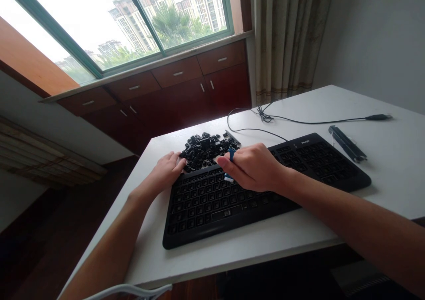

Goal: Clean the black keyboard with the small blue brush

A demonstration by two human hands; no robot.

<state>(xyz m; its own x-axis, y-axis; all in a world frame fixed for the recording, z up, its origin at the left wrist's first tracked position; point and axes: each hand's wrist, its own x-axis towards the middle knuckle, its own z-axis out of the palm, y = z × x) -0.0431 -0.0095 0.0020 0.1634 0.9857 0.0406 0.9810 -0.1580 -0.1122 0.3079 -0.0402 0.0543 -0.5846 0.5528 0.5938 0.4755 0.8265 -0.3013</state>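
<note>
A black keyboard (212, 194) with its keycaps off lies at a slant on the white table, its bare key sockets showing. My right hand (255, 167) is closed above its upper middle part, around a small blue brush (229, 176) with white bristles pointing down at the sockets. Most of the handle is hidden in the fist. At the keyboard's far left corner rests my left hand (168, 171), fingers stretched out, beside a heap of loose black keycaps (206, 147) behind the keyboard.
A black cable (305, 121) runs from the keyboard's back edge across the table (358, 101) to a plug at the right. Dark narrow strips (347, 143) lie right of the keyboard. Beyond the table are wooden cabinets (179, 92) under a window.
</note>
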